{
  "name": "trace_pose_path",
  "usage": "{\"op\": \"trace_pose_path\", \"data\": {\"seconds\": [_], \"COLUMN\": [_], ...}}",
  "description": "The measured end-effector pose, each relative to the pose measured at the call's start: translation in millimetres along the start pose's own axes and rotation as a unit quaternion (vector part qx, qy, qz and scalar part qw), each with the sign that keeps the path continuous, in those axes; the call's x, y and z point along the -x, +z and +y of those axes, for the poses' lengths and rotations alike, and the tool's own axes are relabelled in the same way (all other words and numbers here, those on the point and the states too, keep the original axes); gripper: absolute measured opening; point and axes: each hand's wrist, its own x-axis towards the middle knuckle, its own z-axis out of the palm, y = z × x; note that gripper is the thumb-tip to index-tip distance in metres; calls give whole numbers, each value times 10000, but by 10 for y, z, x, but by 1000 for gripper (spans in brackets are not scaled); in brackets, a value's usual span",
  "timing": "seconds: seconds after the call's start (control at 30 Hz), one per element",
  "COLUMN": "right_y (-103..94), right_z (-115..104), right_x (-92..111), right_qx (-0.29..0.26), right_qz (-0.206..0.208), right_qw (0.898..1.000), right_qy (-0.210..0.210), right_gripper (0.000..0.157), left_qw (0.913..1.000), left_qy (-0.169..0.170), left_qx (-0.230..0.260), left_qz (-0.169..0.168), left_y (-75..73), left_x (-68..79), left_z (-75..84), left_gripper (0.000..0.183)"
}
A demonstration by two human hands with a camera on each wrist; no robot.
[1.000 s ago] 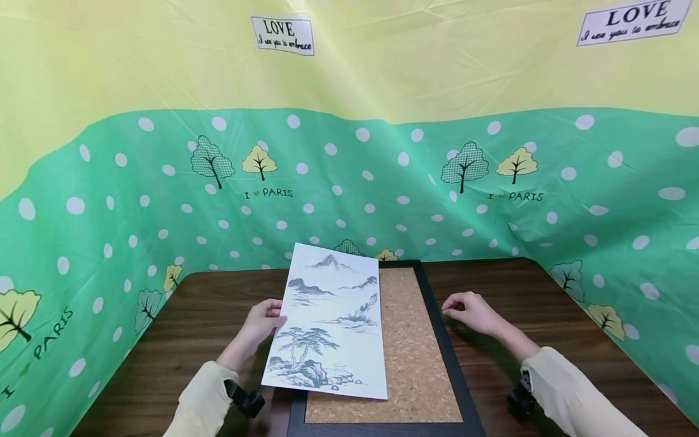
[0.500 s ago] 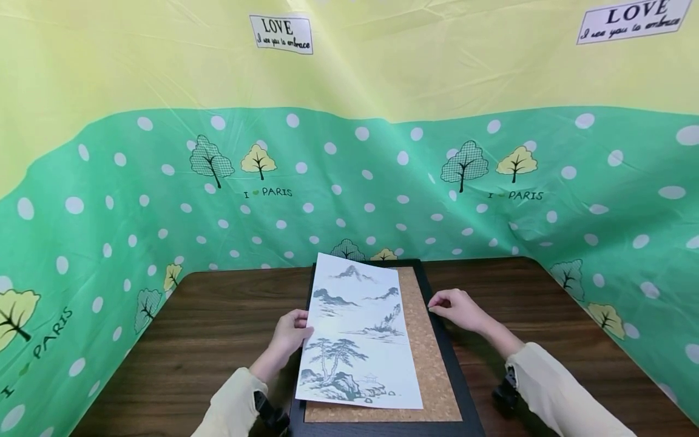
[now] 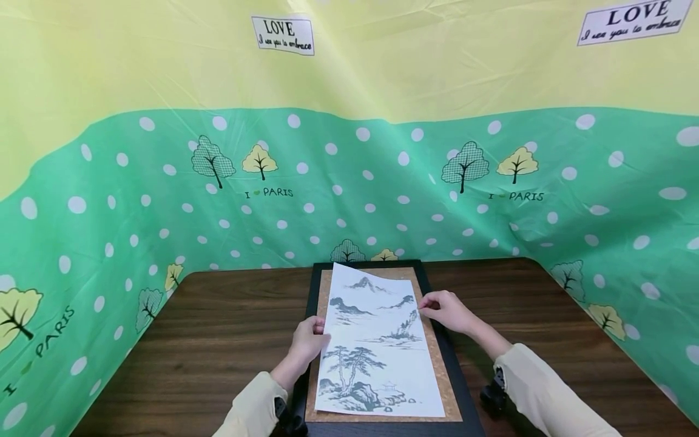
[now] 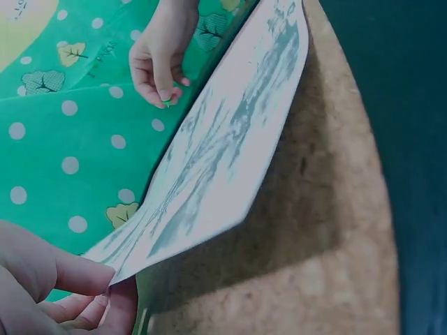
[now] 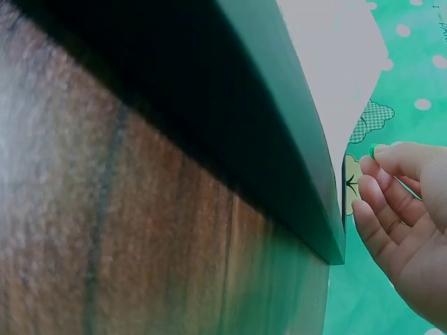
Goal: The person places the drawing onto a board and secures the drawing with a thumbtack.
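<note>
A sheet of paper (image 3: 377, 346) printed with an ink landscape is held over a cork board (image 3: 448, 403) in a black frame. My left hand (image 3: 309, 341) pinches the sheet's left edge between thumb and fingers. In the left wrist view, the paper (image 4: 230, 146) bows and stands off the cork, casting a shadow on it. Between thumb and forefinger, my right hand (image 3: 450, 312) pinches a small green push pin (image 4: 167, 103), its point bare. That hand is beside the sheet's right edge; whether it touches the paper cannot be told. The pin (image 5: 374, 149) also shows in the right wrist view.
The board's black frame (image 3: 455, 370) lies on a dark wooden table (image 3: 235, 328), its far side near the table's back edge. A green and yellow patterned cloth (image 3: 349, 152) hangs behind and at both sides. Dark wrist cameras sit at both cuffs.
My left hand has carried the paper rightward and toward me, from the board's left side to over its middle. My right hand has come leftward to the sheet's right edge.
</note>
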Motion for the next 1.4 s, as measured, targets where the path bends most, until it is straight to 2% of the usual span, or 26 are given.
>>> {"op": "trace_pose_path", "data": {"seconds": [0.23, 0.47, 0.67, 0.87, 1.0, 1.07, 1.17, 1.27, 1.4], "right_y": [7, 25, 16, 21, 27, 26, 26, 16, 6], "right_z": [2, -5, -16, -17, -12, -13, -25, -38, -52], "right_x": [3, -2, -7, -70, -126, -151, -194, -248, -340], "right_qx": [16, -104, -57, -28, -32, -71, -122, -93, -18], "right_qz": [21, -31, -38, -51, -46, -75, -75, -22, 48], "right_qw": [10000, 9998, 9998, 9998, 9997, 9996, 9997, 9998, 9998], "right_qy": [-3, -138, -179, -197, -255, -255, -187, -193, -191], "right_gripper": [8, 8, 7, 8, 8, 9, 10, 11, 10], "left_qw": [9988, 9949, 9932, 9865, 9833, 9842, 9871, 9901, 9889], "left_qy": [113, 575, 754, 1217, 1372, 1315, 1157, 962, 897], "left_qx": [-480, -826, -857, -881, -1043, -1086, -987, -795, -743], "left_qz": [65, 34, -225, -653, -586, -478, -494, -649, -918], "left_y": [40, 2, -136, -339, -474, -527, -581, -603, -625], "left_x": [-17, 0, -15, -185, -265, -288, -318, -347, -364], "left_z": [-63, -82, -98, -251, -358, -404, -475, -531, -554], "left_gripper": [31, 32, 31, 25, 29, 34, 42, 44, 42]}}
